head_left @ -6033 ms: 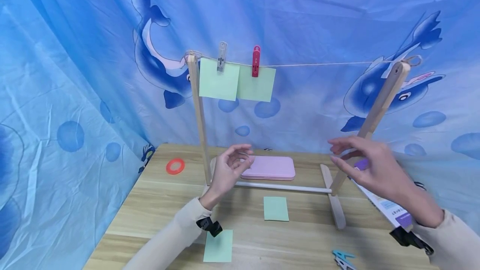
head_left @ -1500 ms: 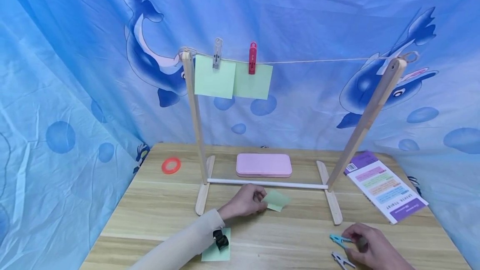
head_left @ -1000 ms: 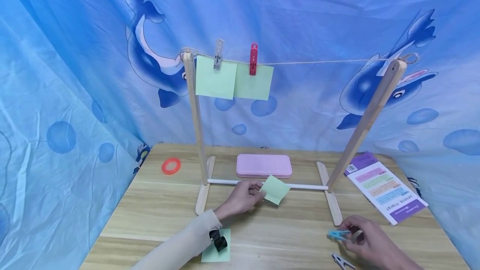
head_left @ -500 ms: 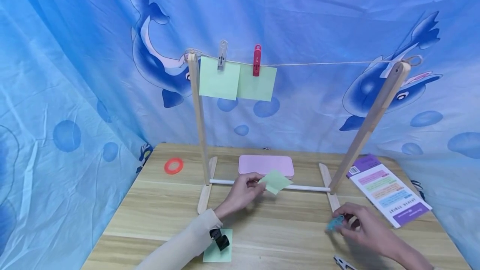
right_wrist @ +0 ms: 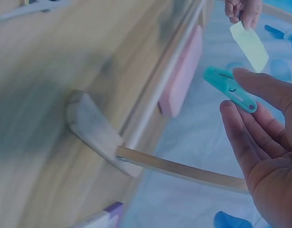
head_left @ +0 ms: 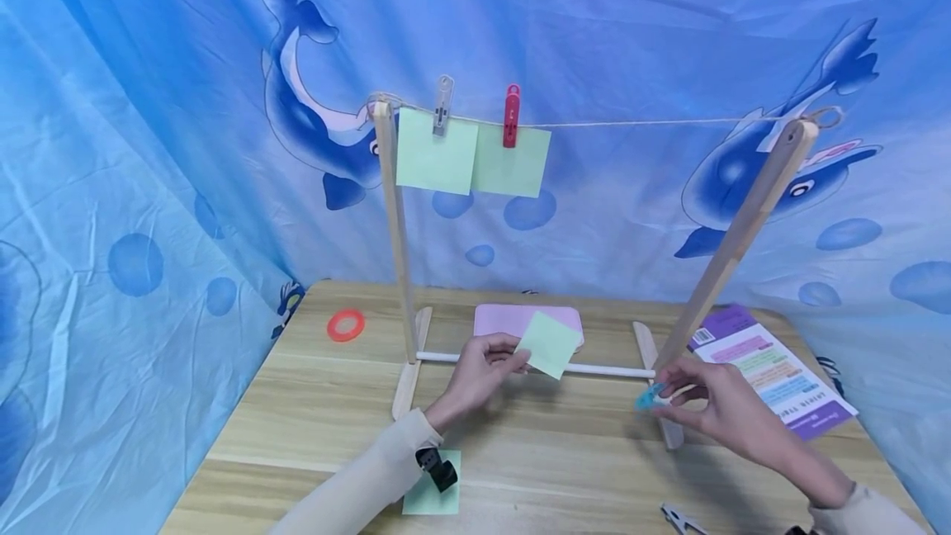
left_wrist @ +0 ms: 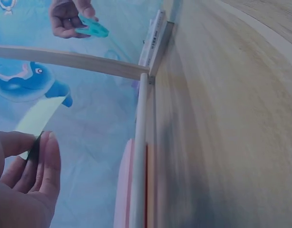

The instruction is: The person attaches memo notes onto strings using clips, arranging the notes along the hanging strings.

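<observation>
My left hand [head_left: 481,371] pinches a green sticky note [head_left: 550,344] by its left edge, in front of a pink case. In the left wrist view the note [left_wrist: 39,115] sits between thumb and fingers. To the right, my right hand [head_left: 716,407] holds a teal clothespin [head_left: 650,396] between thumb and fingertips, raised above the table. The right wrist view shows this clothespin [right_wrist: 230,89] up close. Two green notes [head_left: 437,153] hang from the string [head_left: 631,123], one under a grey clothespin [head_left: 442,106], the other under a red clothespin [head_left: 511,115].
A wooden frame [head_left: 731,246] carries the string, with a white rod [head_left: 609,371] low across it. Behind the rod lies the pink case [head_left: 498,318]. Around stand a red tape ring [head_left: 345,325], a printed pack [head_left: 743,337], a grey clothespin [head_left: 682,520] and another green note [head_left: 431,498].
My left hand has picked the green note off the table and raised it. My right hand has taken the teal clothespin and lifted it up and slightly left.
</observation>
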`<state>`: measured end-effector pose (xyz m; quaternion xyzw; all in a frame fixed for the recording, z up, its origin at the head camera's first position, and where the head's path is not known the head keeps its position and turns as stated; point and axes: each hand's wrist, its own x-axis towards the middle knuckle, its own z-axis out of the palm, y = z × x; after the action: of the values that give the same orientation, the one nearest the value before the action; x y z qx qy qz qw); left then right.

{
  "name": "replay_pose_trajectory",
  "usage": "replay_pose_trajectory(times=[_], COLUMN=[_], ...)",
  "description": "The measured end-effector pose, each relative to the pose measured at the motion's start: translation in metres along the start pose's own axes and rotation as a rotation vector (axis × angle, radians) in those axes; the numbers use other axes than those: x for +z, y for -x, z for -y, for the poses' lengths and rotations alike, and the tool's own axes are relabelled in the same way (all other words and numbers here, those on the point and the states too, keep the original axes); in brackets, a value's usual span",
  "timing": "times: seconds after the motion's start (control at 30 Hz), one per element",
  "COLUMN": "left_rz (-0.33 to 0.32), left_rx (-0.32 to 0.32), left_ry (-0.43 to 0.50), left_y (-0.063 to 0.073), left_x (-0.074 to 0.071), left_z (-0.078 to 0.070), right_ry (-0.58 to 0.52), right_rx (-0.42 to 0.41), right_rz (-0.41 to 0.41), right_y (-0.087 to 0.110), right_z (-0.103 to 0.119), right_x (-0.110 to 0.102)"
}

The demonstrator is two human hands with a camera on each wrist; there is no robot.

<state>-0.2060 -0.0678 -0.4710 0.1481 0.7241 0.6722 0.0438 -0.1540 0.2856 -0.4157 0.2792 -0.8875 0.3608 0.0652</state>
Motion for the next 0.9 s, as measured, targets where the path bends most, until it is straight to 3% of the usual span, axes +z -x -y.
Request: replay_pose_trajectory(times=[0.3, 0.47, 0.63, 0.8, 0.9], left_rz=[-0.117, -0.116, -0.115, -0.129, -0.128], left_rx=[0.009, 0.042, 0.057, 0.092, 0.122], left_ry=[0.078, 0.126, 0.134, 0.151, 0.188], left_y=[-0.005, -0.009, -0.011, -0.013, -0.016], left_x=[0.002, 0.004, 0.005, 0.005, 0.006], left_z=[-0.011, -0.015, -0.019, -0.025, -0.031], right_ry=[0.086, 0.132, 0.190, 0.193, 0.183], right_rx=[-0.071, -0.139, -0.153, -0.171, -0.217], right_rz=[-0.045, -0.076, -0.076, -0.070, -0.114], right_y=[-0.025, -0.041, -0.057, -0.074, -0.084], right_z=[0.017, 0.031, 0.049, 0.067, 0.077], right_x=[-0.019, -0.034, -0.046, -0.058, -0.066])
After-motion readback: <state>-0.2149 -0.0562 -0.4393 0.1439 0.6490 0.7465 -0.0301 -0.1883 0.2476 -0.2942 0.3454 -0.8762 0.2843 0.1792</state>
